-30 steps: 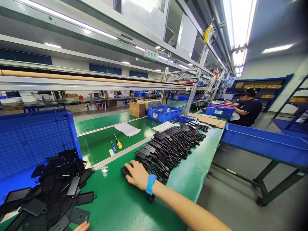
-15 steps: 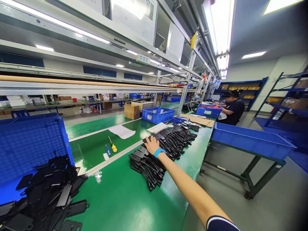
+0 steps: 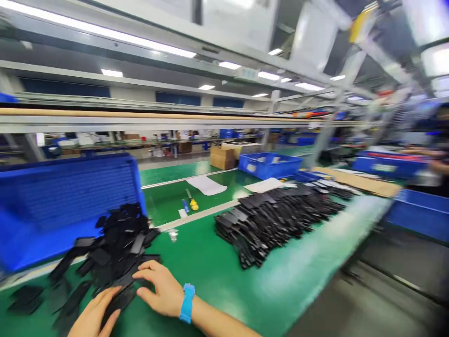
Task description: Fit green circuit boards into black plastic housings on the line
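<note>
A heap of flat black plastic parts [image 3: 114,248] spills out of a tipped blue crate [image 3: 70,192] onto the green bench. At the heap's near edge, my left hand [image 3: 94,314] has its thumb and fingers on either side of a flat black part [image 3: 122,299], its far end pointing toward my other hand. My right hand [image 3: 159,289], with a blue band [image 3: 187,303] on the wrist, hovers just right of that part, thumb and fingers apart and nothing in them. Farther right, black parts with short cables [image 3: 277,215] lie in a long overlapping row.
Beyond the metal strip lie a yellow-handled tool [image 3: 193,204], a blue cutter [image 3: 185,206] and a white sheet [image 3: 206,185]. A blue bin [image 3: 270,164] and a cardboard box [image 3: 222,157] stand farther back. At the right edge, a blurred person [image 3: 440,159] is near another bin.
My right hand has left the row of cabled parts and come left to the heap. My left hand has entered the view there. The camera has turned left.
</note>
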The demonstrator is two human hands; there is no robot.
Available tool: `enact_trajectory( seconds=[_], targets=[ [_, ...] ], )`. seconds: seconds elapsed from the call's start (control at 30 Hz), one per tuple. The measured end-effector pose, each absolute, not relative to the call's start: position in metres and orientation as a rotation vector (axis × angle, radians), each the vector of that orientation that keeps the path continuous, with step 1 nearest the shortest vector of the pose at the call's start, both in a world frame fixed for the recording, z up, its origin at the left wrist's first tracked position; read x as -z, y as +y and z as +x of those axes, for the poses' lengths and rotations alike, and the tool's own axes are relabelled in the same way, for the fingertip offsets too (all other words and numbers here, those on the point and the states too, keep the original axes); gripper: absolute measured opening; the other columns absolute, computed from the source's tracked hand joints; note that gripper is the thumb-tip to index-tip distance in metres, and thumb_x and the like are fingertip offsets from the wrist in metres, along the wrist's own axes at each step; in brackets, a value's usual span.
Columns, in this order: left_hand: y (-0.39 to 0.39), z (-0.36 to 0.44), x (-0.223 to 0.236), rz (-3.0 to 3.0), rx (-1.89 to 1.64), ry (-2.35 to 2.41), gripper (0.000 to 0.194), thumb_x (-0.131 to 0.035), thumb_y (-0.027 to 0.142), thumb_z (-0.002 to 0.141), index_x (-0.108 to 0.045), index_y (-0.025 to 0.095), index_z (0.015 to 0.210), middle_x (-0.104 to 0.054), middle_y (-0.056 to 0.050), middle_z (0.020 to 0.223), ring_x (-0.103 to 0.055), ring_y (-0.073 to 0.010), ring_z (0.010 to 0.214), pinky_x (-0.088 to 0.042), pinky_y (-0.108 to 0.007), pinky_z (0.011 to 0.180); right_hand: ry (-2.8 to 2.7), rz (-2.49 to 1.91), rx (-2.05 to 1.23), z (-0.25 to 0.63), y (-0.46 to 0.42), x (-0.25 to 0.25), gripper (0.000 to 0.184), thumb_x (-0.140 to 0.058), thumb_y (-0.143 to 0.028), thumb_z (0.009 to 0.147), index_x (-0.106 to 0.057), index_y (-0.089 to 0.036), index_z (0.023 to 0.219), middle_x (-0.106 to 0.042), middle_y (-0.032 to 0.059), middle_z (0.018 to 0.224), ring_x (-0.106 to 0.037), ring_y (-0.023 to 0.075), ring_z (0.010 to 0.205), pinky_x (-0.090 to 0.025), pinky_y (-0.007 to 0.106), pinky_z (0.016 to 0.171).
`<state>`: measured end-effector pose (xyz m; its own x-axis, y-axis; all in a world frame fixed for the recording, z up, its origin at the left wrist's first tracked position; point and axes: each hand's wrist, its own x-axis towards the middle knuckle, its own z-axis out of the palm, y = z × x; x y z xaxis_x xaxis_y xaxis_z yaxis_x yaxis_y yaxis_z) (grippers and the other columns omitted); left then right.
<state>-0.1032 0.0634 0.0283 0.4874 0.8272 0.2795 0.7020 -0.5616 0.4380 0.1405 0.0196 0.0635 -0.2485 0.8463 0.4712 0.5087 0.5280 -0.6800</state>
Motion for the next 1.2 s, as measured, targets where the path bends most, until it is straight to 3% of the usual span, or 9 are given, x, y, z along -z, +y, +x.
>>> enact_trajectory(
  seconds=[0.17, 0.3, 0.4, 0.53, 0.63, 0.8, 0.97, 1.1, 1.2],
  targets=[
    [0.005, -0.172, -0.060, 2.386, -0.375, 1.790, 0.043, -0.046, 0.026, 0.083, -0.054, 0.020, 0.125, -0.053, -0.010, 0.128, -0.051, -0.0246, 0.117, -0.042, -0.039, 0.100, -2.082, -0.864, -0.601, 0.107, -0.009, -0.025, 0.037, -0.049, -0.011, 0.085, -0.056, -0.022, 0.120, -0.055, 0.0078, 0.116, -0.052, 0.0182, 0.109, -0.043, 0.030, 0.097],
    [-0.034, -0.233, -0.071, 2.201, -0.236, 2.450, 0.035, -0.042, 0.014, 0.083, -0.057, 0.010, 0.114, -0.057, -0.017, 0.109, -0.056, -0.0293, 0.100, -0.044, -0.042, 0.090, -2.217, -0.753, -0.593, 0.107, -0.017, 0.001, 0.034, -0.042, -0.013, 0.090, -0.053, -0.024, 0.120, -0.057, 0.0079, 0.110, -0.057, 0.0174, 0.100, -0.049, 0.027, 0.089],
    [-0.059, -0.269, -0.075, 1.971, -0.210, 2.709, 0.023, -0.045, 0.021, 0.085, -0.058, 0.010, 0.100, -0.058, -0.015, 0.096, -0.057, -0.0292, 0.089, -0.044, -0.039, 0.079, -2.222, -0.704, -0.513, 0.109, -0.019, 0.007, 0.029, -0.044, -0.017, 0.091, -0.055, -0.025, 0.117, -0.059, 0.0074, 0.107, -0.060, 0.0169, 0.096, -0.051, 0.024, 0.085],
    [-0.074, -0.280, -0.072, 1.828, -0.370, 2.435, 0.021, -0.057, 0.038, 0.081, -0.056, 0.017, 0.082, -0.060, -0.005, 0.081, -0.058, -0.0213, 0.076, -0.040, -0.028, 0.066, -2.190, -0.687, -0.497, 0.109, -0.020, 0.009, 0.025, -0.045, -0.021, 0.092, -0.059, -0.024, 0.112, -0.061, 0.0074, 0.103, -0.062, 0.0167, 0.092, -0.052, 0.022, 0.080],
    [-0.072, -0.273, -0.070, 1.797, -0.371, 2.406, 0.017, -0.057, 0.034, 0.080, -0.054, 0.018, 0.075, -0.060, -0.003, 0.073, -0.057, -0.0196, 0.069, -0.036, -0.026, 0.061, -2.165, -0.704, -0.603, 0.109, -0.022, 0.008, 0.027, -0.044, -0.024, 0.092, -0.061, -0.025, 0.113, -0.062, 0.0082, 0.103, -0.061, 0.0184, 0.090, -0.052, 0.026, 0.080],
    [-0.061, -0.255, -0.097, 1.765, -0.665, 2.520, 0.023, -0.040, 0.035, 0.090, -0.052, 0.019, 0.079, -0.060, -0.002, 0.072, -0.056, -0.0184, 0.066, -0.035, -0.027, 0.061, -2.020, -0.809, -0.941, 0.108, -0.028, -0.004, 0.027, -0.048, -0.032, 0.091, -0.066, -0.031, 0.111, -0.063, 0.0101, 0.100, -0.060, 0.0248, 0.091, -0.051, 0.036, 0.081],
    [-0.051, -0.191, -0.130, 1.737, -1.088, 2.038, 0.029, -0.047, 0.046, 0.087, -0.056, 0.019, 0.084, -0.060, -0.002, 0.074, -0.056, -0.0169, 0.067, -0.040, -0.025, 0.062, -1.606, -0.838, -1.482, 0.101, -0.035, -0.020, 0.039, -0.059, -0.051, 0.083, -0.065, -0.025, 0.112, -0.063, 0.0127, 0.103, -0.059, 0.0287, 0.095, -0.047, 0.043, 0.086],
    [-0.026, -0.128, -0.126, 1.895, -0.759, 1.420, 0.023, -0.048, 0.036, 0.089, -0.062, 0.019, 0.096, -0.063, -0.003, 0.081, -0.058, -0.0170, 0.072, -0.043, -0.023, 0.063, -0.958, -0.705, -1.837, 0.101, -0.032, -0.031, 0.075, -0.057, -0.063, 0.079, -0.033, -0.024, 0.139, -0.054, 0.0134, 0.124, -0.053, 0.0260, 0.110, -0.041, 0.044, 0.096],
    [0.018, -0.106, -0.107, 2.275, -0.589, 1.504, 0.029, -0.042, 0.014, 0.087, -0.060, 0.021, 0.109, -0.062, -0.006, 0.095, -0.057, -0.0199, 0.087, -0.043, -0.028, 0.078, -0.701, -0.747, -1.806, 0.109, -0.023, -0.033, 0.071, -0.059, -0.060, 0.080, -0.035, -0.021, 0.134, -0.060, 0.0094, 0.105, -0.057, 0.0190, 0.091, -0.047, 0.033, 0.081]
  ],
)
